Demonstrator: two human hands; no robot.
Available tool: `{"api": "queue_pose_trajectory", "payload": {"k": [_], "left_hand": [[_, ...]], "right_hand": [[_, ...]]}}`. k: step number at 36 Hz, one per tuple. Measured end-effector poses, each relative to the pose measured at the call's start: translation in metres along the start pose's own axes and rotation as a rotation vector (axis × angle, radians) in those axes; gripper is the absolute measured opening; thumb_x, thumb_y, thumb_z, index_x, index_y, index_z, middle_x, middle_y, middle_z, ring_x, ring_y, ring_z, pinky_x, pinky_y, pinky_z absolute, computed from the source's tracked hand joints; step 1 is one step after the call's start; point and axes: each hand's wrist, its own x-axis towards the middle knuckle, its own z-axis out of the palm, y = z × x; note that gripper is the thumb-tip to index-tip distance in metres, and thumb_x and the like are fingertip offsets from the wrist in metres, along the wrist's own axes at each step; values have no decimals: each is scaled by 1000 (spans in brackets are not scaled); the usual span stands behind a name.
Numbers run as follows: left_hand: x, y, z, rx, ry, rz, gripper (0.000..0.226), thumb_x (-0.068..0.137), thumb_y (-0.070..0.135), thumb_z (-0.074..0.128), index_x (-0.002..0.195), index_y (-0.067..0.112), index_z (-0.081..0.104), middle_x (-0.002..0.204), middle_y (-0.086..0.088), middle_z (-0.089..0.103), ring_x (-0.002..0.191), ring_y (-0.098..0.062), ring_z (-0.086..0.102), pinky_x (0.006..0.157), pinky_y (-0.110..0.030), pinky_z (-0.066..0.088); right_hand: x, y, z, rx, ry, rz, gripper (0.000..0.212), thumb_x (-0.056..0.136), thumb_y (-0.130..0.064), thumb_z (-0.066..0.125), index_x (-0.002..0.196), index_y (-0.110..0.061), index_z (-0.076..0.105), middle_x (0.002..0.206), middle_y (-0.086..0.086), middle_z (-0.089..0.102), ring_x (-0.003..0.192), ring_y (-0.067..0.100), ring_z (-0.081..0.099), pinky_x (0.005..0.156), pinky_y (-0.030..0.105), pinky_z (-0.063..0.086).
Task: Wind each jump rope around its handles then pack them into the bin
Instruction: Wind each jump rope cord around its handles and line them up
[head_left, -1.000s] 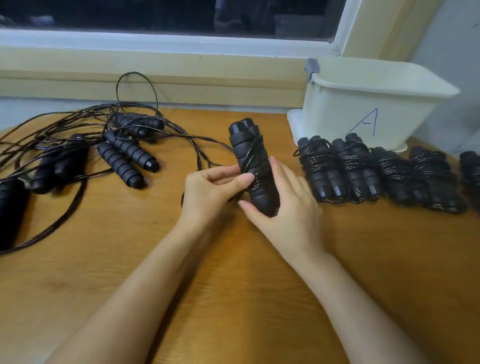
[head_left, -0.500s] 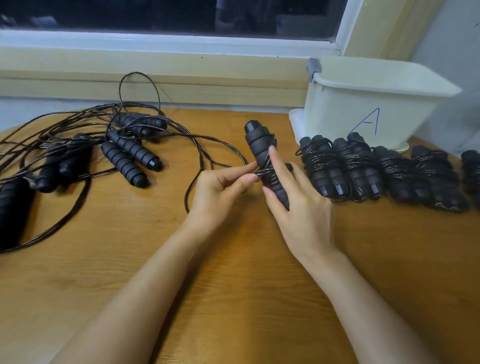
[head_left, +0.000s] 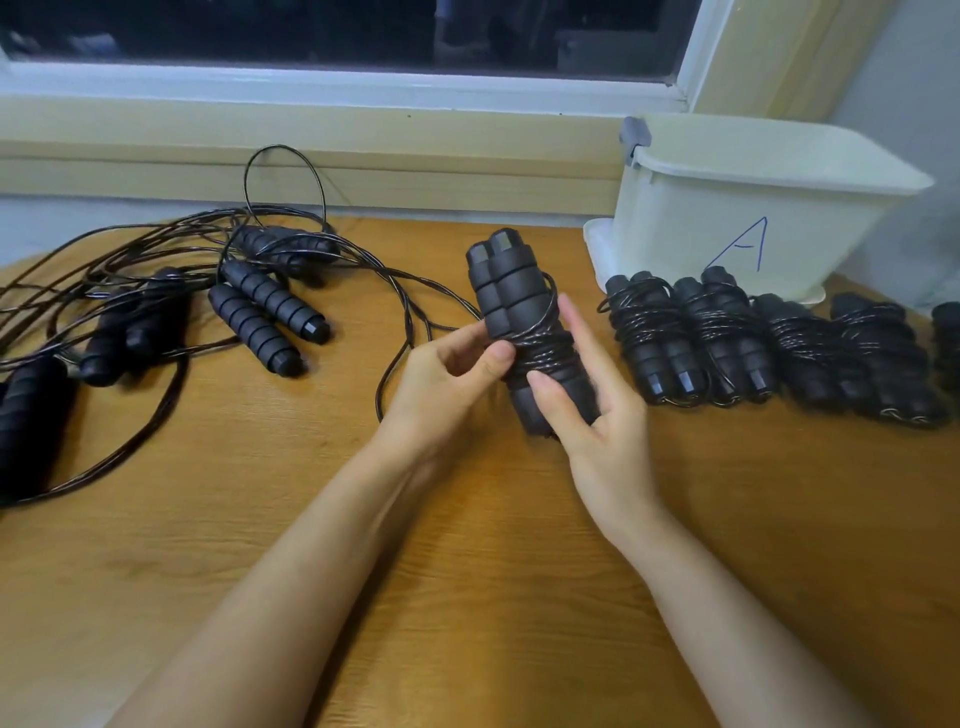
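Where both bare forearms reach up over the wooden table (head_left: 467, 571), the right hand (head_left: 597, 426) grips the lower end of two black handles (head_left: 511, 296) held side by side and tilted upward, thumb across their front, fingers behind. The left hand (head_left: 441, 384) pinches the cord (head_left: 545, 347) at the handles' middle, where several turns are wound; the rest trails off leftward. Beyond on the right, wound ropes (head_left: 727, 338) lie in a row, just before the cream bin (head_left: 727, 218) marked A. Far left, loose ropes (head_left: 260, 306) lie tangled beneath the window sill
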Motion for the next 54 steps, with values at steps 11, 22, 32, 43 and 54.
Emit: {"api": "queue_pose_trajectory", "payload": {"k": [11,22,32,43,54], "left_hand": [[-2,6,0,-122,19,-76,48,80,22,67,120,-5,63,101,-8,75,88,-10,72,71,-16,53],[-6,9,3,-55,124,-59,31,69,23,76,95,9,70,84,-2,77,78,-13,73,65,-19,55],[-5,14,-3,8,36,-70,23,76,20,71,96,8,72,88,-5,77,83,-13,73,72,-18,55],[-7,15,2,-66,92,-86,22,77,6,73,99,5,72,88,-7,77,80,-13,74,69,-16,54],[-6,13,1,20,164,-47,35,66,18,81,98,7,71,78,-1,77,77,-12,74,70,-19,56]], "right_hand": [[0,0,3,-11,-33,14,57,101,-21,55,153,-27,33,134,-35,48,129,-10,44,100,7,35],[3,3,6,-380,34,-224,47,99,-7,49,146,-11,48,151,9,40,140,14,37,112,12,26],[7,4,-2,-170,58,-83,46,99,-6,44,145,-10,48,145,4,44,136,1,38,109,10,27],[9,11,-8,-270,184,-122,39,100,-8,48,139,-12,57,137,2,53,131,11,48,108,17,35],[2,2,5,-724,84,-130,81,82,-54,53,151,-14,38,147,2,50,126,20,50,89,25,43]]}}
